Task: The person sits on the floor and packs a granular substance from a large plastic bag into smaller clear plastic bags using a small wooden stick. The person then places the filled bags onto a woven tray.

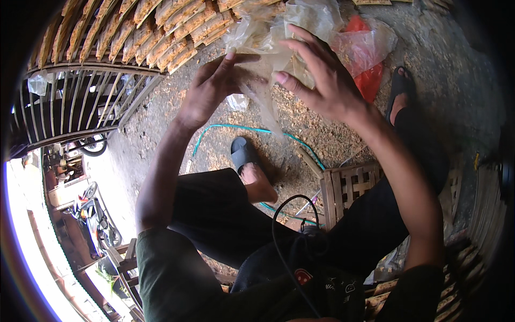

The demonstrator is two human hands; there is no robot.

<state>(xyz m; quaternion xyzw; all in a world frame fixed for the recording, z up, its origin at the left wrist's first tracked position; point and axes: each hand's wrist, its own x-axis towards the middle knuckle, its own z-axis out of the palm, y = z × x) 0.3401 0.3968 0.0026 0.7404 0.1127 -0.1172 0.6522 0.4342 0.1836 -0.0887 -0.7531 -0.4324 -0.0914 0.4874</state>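
Note:
My left hand [215, 82] grips a clear plastic bag [263, 96], thumb on top, and the bag's lower corner dangles above the floor. Inside the thin film some brownish dust or crumbs show. Just to the right, my right hand [324, 78] is raised with its fingers spread; nothing is seen in its grasp. Behind both hands lies a heap of crumpled clear plastic bags [310, 16]. A red plastic bag [368, 80] lies partly under clear film, beyond my right wrist.
Slatted racks [161, 32] carrying rows of crumb-covered pieces stand at the upper left. Brown crumbs litter the concrete floor [217, 108]. A teal cord [249, 128] curves around my sandalled foot [251, 171]. A woven wooden crate [350, 181] is by my right leg. Motorcycles [94, 215] stand far left.

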